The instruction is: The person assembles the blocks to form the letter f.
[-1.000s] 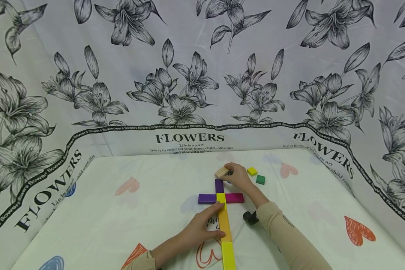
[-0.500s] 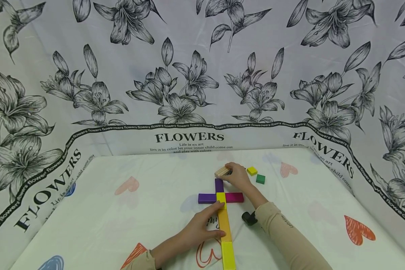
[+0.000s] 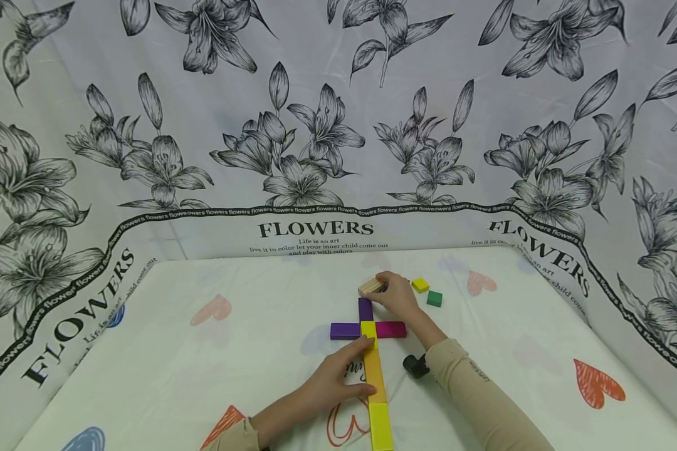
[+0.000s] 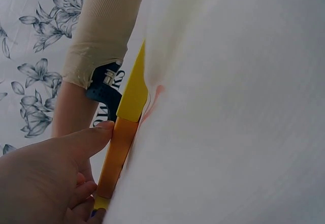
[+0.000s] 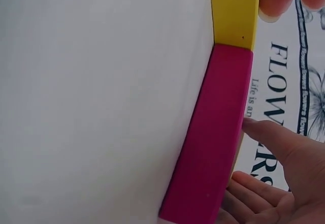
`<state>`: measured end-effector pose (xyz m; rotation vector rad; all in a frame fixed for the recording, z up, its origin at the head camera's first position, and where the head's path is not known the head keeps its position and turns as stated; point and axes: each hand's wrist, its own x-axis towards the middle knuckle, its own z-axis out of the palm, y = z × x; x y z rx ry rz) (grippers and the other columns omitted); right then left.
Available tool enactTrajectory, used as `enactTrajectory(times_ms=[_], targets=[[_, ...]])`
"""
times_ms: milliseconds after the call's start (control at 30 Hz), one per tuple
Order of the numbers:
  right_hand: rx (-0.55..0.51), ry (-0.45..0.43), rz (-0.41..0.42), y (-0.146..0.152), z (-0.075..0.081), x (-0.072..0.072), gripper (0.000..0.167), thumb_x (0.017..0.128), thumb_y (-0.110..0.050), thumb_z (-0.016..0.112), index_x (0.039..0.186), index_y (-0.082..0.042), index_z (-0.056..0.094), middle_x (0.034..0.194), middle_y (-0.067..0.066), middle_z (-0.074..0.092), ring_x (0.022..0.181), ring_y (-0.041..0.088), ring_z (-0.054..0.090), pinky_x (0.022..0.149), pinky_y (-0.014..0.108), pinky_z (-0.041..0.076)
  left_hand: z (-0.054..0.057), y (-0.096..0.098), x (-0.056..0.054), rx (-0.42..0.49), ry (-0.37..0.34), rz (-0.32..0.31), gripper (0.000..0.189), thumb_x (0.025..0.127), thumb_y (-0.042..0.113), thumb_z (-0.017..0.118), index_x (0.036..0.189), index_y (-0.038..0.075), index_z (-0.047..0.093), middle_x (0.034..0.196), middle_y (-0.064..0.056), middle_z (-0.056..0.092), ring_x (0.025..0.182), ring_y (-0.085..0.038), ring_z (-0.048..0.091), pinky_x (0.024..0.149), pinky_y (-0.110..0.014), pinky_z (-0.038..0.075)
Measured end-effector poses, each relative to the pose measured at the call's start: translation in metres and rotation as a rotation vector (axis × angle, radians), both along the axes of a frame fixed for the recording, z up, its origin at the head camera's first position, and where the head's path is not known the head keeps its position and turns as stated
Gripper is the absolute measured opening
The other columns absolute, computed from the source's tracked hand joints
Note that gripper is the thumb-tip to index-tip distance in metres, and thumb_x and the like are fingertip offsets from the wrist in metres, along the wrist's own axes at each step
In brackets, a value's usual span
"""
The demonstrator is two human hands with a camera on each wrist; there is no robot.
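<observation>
Colored wooden blocks form a cross on the cloth. Its stem has a yellow block (image 3: 380,426) nearest me, an orange block (image 3: 375,373), then a small yellow block (image 3: 368,327) at the crossing. A purple block (image 3: 365,309) points away, another purple block (image 3: 345,331) lies left, and a magenta block (image 3: 391,329) lies right. My left hand (image 3: 328,376) rests along the stem, thumb touching the orange block and fingertips on the small yellow one. Beyond the far purple block, my right hand (image 3: 397,294) pinches a light wood piece with lengthwise lines (image 3: 370,287), partly hidden by fingers.
A small yellow block (image 3: 420,285) and a green block (image 3: 434,299) lie just right of my right hand. A black wrist camera (image 3: 414,366) sticks out from the right sleeve. The table has a white heart-print cloth (image 3: 248,351), with a flowered curtain (image 3: 316,156) behind.
</observation>
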<state>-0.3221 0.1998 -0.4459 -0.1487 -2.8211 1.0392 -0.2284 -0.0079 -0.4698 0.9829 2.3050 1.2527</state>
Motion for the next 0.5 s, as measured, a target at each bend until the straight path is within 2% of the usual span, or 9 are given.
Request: enactTrajectory(times_ms=[500], targets=[[0.013,-0.014,-0.021,-0.0023,0.0013,-0.0001,0.057,0.083,-0.032,0.077,0.13,-0.004,0.06,0.132,0.015,0.063,0.121,0.03,0.059,0.105,0.043,0.05,0.0005,0.0002,0.0003,0.003,-0.012,0.002,0.077,0.084,0.037,0.075,0.15,0.025,0.037,0.157,0.004,0.038,0.148,-0.022,0.031,0.119,-0.049,0.03]])
